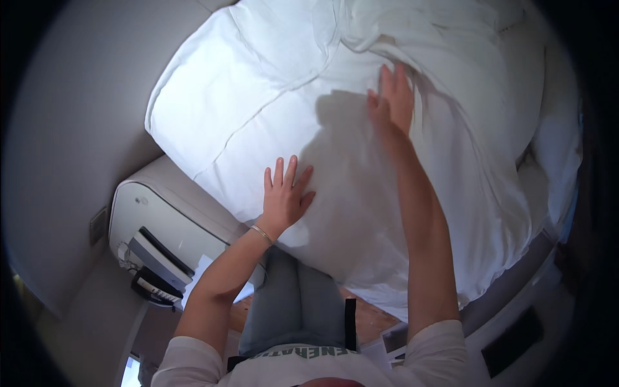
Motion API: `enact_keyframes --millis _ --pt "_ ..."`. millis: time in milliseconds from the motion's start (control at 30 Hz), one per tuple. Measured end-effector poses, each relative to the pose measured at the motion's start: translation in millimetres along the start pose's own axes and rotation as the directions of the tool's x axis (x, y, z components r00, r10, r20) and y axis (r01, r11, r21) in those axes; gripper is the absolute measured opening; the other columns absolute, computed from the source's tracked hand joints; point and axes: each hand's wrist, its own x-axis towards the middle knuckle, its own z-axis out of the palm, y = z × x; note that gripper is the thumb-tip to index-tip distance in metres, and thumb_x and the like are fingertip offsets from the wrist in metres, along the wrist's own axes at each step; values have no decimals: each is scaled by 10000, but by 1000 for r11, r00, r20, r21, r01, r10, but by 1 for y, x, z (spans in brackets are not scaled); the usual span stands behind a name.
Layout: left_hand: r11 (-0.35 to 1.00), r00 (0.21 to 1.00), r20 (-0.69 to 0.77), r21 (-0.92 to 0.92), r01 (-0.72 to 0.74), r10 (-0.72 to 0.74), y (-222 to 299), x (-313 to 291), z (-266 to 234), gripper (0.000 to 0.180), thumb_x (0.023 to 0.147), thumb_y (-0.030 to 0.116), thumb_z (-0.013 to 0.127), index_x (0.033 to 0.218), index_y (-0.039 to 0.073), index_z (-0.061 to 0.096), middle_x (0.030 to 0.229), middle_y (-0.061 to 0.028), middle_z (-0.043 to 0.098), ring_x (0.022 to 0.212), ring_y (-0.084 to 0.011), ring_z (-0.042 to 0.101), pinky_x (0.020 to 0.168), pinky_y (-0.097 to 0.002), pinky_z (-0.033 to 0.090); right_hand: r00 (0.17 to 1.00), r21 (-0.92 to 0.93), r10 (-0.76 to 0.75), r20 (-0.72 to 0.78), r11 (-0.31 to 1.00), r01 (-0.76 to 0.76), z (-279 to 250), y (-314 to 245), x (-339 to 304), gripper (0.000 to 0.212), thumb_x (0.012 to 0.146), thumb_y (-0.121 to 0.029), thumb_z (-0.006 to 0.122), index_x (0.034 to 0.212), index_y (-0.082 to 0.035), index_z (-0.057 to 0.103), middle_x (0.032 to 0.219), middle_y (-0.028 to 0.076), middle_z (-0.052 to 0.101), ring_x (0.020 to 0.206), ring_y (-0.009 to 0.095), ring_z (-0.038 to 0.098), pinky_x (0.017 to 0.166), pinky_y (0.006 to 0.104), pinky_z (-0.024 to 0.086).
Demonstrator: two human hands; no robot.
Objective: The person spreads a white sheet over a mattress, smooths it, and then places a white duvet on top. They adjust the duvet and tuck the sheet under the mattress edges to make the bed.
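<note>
A large white bedsheet [258, 77] covers the bed in front of me, with a long crease running across its left half. Over the right side lies a bunched white duvet [480, 97] with deep folds. My left hand [284, 197], a thin bracelet at its wrist, is spread over the sheet near the bed's near left edge. Farther out, my right hand [396, 103] stretches its fingers at the duvet's folded edge, slightly blurred. Nothing shows in either hand; whether each one presses on the cloth I cannot tell. A dark shadow falls between them.
At the left, against the bed, stands a pale bedside cabinet [193, 213] with a telephone [155, 287] on it. A wall socket or switch [98, 226] is beyond it. Wooden floor [371, 316] shows by my legs, and a flat black object [512, 342] sits at lower right.
</note>
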Motion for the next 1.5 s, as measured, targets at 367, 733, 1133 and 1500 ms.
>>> enact_keyframes --millis 367,733,1133,1500 --pt "979 999 8 -200 -49 52 44 -45 18 573 739 213 630 1256 96 410 1343 -219 264 1248 -422 212 974 -561 186 813 134 544 210 807 -575 -6 31 -106 174 848 -185 453 862 -20 507 780 202 591 770 392 552 640 454 426" --pt "977 996 38 197 -84 78 44 -55 55 640 774 475 527 1334 239 324 1416 -191 156 1289 -428 114 968 -629 89 973 275 -144 179 957 91 -24 -17 -307 508 730 -277 613 1206 -166 473 1289 127 406 1188 301 371 963 485 284" --pt "890 873 -172 -111 443 -456 67 -131 103 665 852 357 458 1366 42 175 1406 -259 83 1287 -449 64 1020 -527 129 818 -120 570 83 820 -559 -48 127 -437 608 776 -295 566 1308 -123 328 1358 125 315 1213 347 318 937 484 295" --pt "366 747 323 -716 595 -582 159 -273 262 281 846 194 432 990 -44 474 900 -214 577 778 -310 579 685 -387 454 893 -206 369 258 924 -322 -107 151 -641 547 747 -299 597 1248 -148 439 1304 192 352 1216 369 292 987 487 256"
